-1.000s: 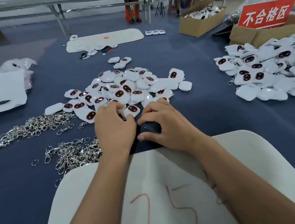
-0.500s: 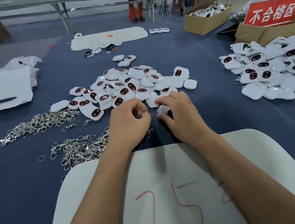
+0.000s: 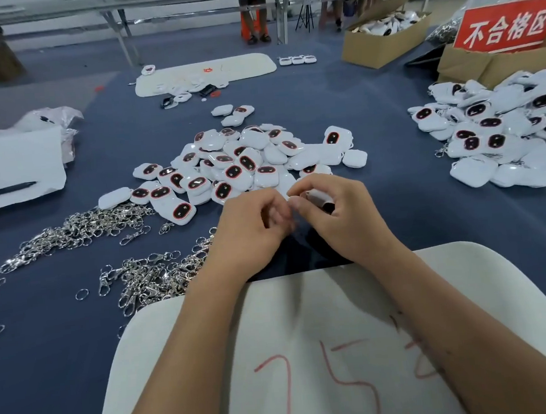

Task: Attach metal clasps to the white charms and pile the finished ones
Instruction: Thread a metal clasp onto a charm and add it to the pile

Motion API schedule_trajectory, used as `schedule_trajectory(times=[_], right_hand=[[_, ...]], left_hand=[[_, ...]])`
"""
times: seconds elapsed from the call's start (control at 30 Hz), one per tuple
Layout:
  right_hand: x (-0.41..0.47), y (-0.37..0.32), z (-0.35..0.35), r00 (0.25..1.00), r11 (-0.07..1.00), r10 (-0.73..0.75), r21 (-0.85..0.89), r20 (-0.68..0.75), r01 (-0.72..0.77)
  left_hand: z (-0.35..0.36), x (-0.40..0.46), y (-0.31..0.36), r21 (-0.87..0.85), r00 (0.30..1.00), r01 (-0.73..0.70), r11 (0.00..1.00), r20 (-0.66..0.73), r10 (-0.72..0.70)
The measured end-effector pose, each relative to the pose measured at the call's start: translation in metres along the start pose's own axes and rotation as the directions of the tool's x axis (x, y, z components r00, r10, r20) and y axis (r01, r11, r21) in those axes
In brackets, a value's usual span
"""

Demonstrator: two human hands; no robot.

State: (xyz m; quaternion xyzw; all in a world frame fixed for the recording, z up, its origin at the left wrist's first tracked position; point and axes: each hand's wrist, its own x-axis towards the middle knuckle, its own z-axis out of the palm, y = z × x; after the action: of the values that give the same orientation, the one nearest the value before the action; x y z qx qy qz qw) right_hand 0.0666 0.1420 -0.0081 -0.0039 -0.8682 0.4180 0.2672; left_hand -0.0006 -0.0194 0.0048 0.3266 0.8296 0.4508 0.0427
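My right hand (image 3: 338, 214) grips a white charm (image 3: 318, 199) with a dark face, held just above the blue cloth in front of me. My left hand (image 3: 250, 232) sits right beside it with its fingers curled toward the charm; what they pinch is hidden. A loose pile of white charms (image 3: 238, 163) lies just beyond both hands. Silver metal clasps lie in two heaps at the left, one heap (image 3: 78, 227) farther away and the other (image 3: 152, 276) by my left wrist. A pile of charms with clasps attached (image 3: 506, 133) lies at the right.
A white board (image 3: 310, 352) with red marks lies under my forearms. Cardboard boxes (image 3: 385, 38) and a red sign (image 3: 506, 26) stand at the back right. White paper with a pen (image 3: 8, 174) lies at the left. Another white board (image 3: 207, 72) lies far back.
Both hands have lifted from the cloth and moved away from me toward the loose pile. The right hand now holds a charm up, with the left hand's fingers meeting it.
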Motion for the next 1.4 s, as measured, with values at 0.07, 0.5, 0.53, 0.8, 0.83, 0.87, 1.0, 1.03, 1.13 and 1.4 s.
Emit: schedule_trajectory(times=[0.07, 0.5, 0.53, 0.8, 0.83, 0.87, 1.0, 1.03, 1.13, 1.4], right_hand=[[0.001, 0.001, -0.001, 0.999, 0.998, 0.022, 0.064, 0.045, -0.025], [0.002, 0.009, -0.009, 0.993, 0.928, 0.108, 0.353, 0.053, -0.12], [0.003, 0.009, -0.01, 0.992, 0.92, 0.114, 0.371, 0.048, -0.123], [0.001, 0.011, -0.01, 0.991, 0.935, 0.095, 0.331, 0.098, -0.123], [0.002, 0.012, -0.01, 0.991, 0.934, 0.105, 0.335, 0.079, -0.125], [0.002, 0.013, -0.01, 0.992, 0.929, 0.115, 0.346, 0.06, -0.129], [0.003, 0.014, -0.01, 0.99, 0.912, 0.138, 0.385, 0.035, -0.141], [0.003, 0.014, -0.01, 0.989, 0.91, 0.139, 0.389, 0.044, -0.145], [0.003, 0.013, -0.009, 0.989, 0.912, 0.144, 0.384, 0.032, -0.145], [0.002, 0.013, -0.009, 0.987, 0.905, 0.159, 0.396, 0.028, -0.157]], left_hand=[[0.011, 0.002, 0.006, -0.205, 0.976, 0.08, 0.975, -0.185, -0.118], [0.034, 0.003, 0.016, -0.846, 0.88, 0.06, 0.53, -0.206, -0.428], [0.034, 0.004, 0.015, -0.845, 0.875, 0.059, 0.531, -0.212, -0.435], [0.033, 0.007, 0.008, -0.888, 0.846, 0.049, 0.458, -0.207, -0.492], [0.032, 0.007, 0.008, -0.891, 0.844, 0.049, 0.452, -0.205, -0.496], [0.033, 0.007, 0.007, -0.895, 0.844, 0.05, 0.443, -0.2, -0.498], [0.033, 0.008, 0.007, -0.897, 0.857, 0.06, 0.438, -0.18, -0.484], [0.033, 0.008, 0.006, -0.887, 0.862, 0.066, 0.457, -0.18, -0.473], [0.032, 0.007, 0.006, -0.852, 0.877, 0.077, 0.518, -0.19, -0.442], [0.029, 0.005, 0.008, -0.8, 0.898, 0.088, 0.593, -0.194, -0.395]])
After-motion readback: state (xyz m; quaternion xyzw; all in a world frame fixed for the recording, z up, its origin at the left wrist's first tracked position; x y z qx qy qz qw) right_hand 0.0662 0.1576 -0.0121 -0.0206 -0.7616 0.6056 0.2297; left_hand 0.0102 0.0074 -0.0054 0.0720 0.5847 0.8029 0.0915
